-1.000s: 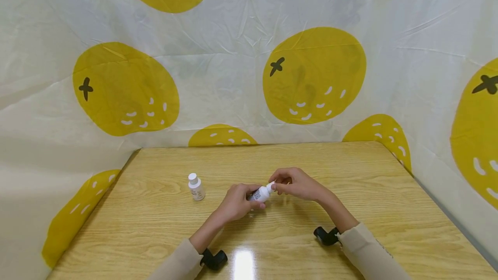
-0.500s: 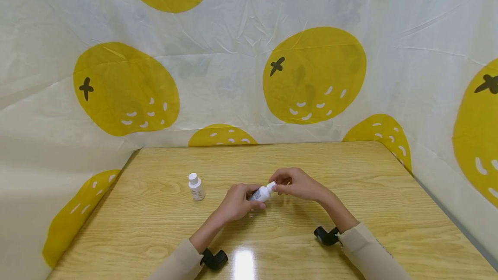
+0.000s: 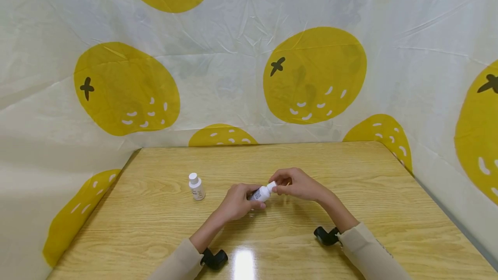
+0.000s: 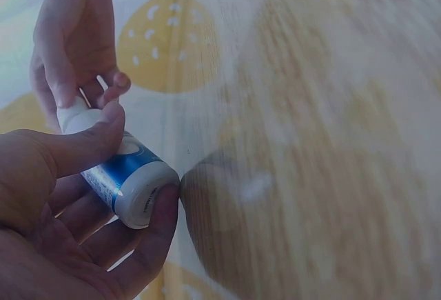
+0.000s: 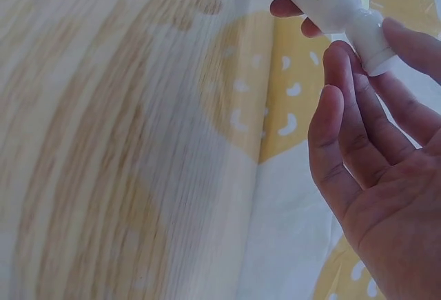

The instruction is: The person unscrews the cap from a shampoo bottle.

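Note:
My left hand (image 3: pixel 238 202) grips a small white Dove bottle (image 3: pixel 260 195), thumb over one side and fingers beneath. Tilted over the table, the bottle points its white cap (image 5: pixel 370 41) up to the right. My right hand (image 3: pixel 297 184) pinches that cap between thumb and fingertips, its other fingers bent loosely. In the left wrist view the bottle's blue band (image 4: pixel 131 164) and round base show. Whether the cap is still joined to the neck is hard to tell, though they appear in line. A second small white bottle (image 3: pixel 197 189) stands upright with its cap on, left of my hands.
The wooden table (image 3: pixel 163 228) reaches back to a pale sheet (image 3: pixel 221 85) printed with yellow fruit, which hangs behind and along both sides. A black wrist mount (image 3: pixel 214 259) sits at the left sleeve, another black mount (image 3: pixel 326 236) at the right.
A little more of the cap shows at the right fingertips than a second ago. Both hands keep their places, and the standing bottle has not moved.

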Demonstrator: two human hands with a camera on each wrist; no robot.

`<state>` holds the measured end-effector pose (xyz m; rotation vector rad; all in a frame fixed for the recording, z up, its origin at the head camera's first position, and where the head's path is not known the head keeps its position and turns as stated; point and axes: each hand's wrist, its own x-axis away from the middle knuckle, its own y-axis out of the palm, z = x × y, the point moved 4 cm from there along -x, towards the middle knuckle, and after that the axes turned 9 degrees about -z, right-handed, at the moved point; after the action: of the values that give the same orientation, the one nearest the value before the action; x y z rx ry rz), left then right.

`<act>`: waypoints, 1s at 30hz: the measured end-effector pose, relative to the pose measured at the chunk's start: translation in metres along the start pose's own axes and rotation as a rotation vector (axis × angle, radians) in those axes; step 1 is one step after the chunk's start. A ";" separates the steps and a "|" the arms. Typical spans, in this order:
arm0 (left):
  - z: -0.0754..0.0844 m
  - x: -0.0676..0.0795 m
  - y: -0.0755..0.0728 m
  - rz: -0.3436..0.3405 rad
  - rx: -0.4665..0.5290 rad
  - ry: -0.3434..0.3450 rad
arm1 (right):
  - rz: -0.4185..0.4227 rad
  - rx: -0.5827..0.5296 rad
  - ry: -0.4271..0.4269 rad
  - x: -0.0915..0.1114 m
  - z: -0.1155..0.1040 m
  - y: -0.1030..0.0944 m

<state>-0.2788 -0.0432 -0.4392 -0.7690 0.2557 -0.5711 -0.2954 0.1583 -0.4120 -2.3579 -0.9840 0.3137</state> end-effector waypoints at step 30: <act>0.000 -0.001 0.001 0.005 -0.021 0.019 | -0.011 -0.020 0.016 0.003 0.001 -0.002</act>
<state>-0.2790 -0.0424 -0.4400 -0.7835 0.2810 -0.5722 -0.2950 0.1620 -0.4114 -2.3685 -0.9960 0.2820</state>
